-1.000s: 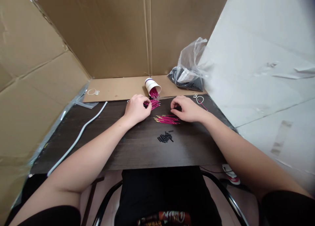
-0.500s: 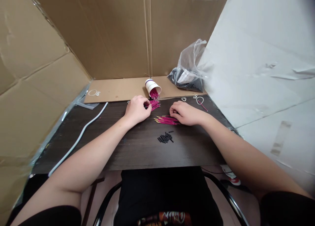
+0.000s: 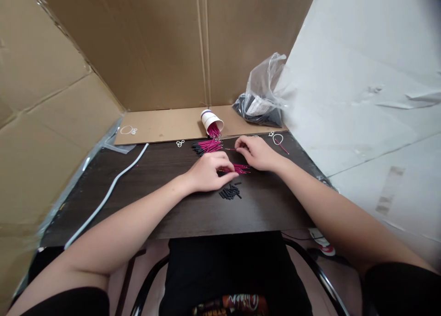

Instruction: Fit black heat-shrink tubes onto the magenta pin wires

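The person sits at a dark wooden table (image 3: 165, 201) walled by cardboard. The left hand (image 3: 208, 173) rests palm down, fingers curled loosely, their tips touching the near bundle of magenta wires (image 3: 237, 169); whether it grips any wire cannot be told. The right hand (image 3: 257, 151) lies just beyond that bundle, thumb and forefinger pinched on a single magenta wire (image 3: 230, 149) pointing left. A small heap of black sleeves (image 3: 230, 193) lies just in front of the left hand. A second wire bundle (image 3: 207, 146) spills from a tipped paper cup (image 3: 211, 120). A plastic bag (image 3: 263, 100) sits at the back right; a white cable (image 3: 110, 189) runs along the left.
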`<state>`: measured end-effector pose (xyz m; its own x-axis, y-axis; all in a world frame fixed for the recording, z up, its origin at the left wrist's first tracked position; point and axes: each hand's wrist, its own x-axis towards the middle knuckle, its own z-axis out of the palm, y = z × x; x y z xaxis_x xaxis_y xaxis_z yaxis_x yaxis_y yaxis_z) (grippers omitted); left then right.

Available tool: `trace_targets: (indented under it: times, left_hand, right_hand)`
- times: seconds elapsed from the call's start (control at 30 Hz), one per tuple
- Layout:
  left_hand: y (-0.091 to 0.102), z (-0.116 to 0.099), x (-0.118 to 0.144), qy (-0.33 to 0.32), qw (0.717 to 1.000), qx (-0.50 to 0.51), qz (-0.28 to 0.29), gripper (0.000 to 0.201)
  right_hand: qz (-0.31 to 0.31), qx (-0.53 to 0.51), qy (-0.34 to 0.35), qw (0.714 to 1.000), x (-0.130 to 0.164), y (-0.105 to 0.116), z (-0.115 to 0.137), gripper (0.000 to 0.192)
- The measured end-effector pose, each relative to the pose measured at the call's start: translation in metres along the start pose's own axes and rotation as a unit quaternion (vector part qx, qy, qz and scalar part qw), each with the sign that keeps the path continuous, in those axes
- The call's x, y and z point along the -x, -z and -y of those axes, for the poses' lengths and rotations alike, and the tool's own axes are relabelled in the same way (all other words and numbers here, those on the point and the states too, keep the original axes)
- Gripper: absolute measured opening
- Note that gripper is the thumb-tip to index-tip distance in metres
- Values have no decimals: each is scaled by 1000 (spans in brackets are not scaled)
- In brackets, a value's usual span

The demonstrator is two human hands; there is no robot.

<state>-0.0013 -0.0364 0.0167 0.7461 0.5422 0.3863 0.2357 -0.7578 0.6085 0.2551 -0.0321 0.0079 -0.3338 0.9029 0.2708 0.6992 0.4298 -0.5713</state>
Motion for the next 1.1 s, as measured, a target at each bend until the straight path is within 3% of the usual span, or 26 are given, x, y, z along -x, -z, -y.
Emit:
trace_targets:
  times: [0.2,0.5,0.57,0.67,0.8,0.93,1.1]
  left_hand:
    - [-9,-5,7,25,997,-5,72,10]
    - [-2,-11,6,-7,995,-49,87,9]
    - [0,-9,4,4,998,-19,53,8]
    - [2,1,-3,92,992,66,-53,9]
    - [2,20,-13,202,939,215,-178,10]
    - [3,25,-17,268,902,273,-199,19]
    - [2,21,-16,258,902,276,-207,15]
  right_hand:
    - [-32,-15,25,999,-2,-6,2,18]
    - [-85,-18,19,996,-2,-6,9,16]
    - [-99,-31,18,994,-1,-5,11,17]
    - [-137,-59,26,988,0,-5,14,17]
    - [-179,-82,42,979,3,-6,20,17]
    - [-177,-75,59,980,5,-5,24,17]
    - [-169,-56,63,982,4,-5,23,16]
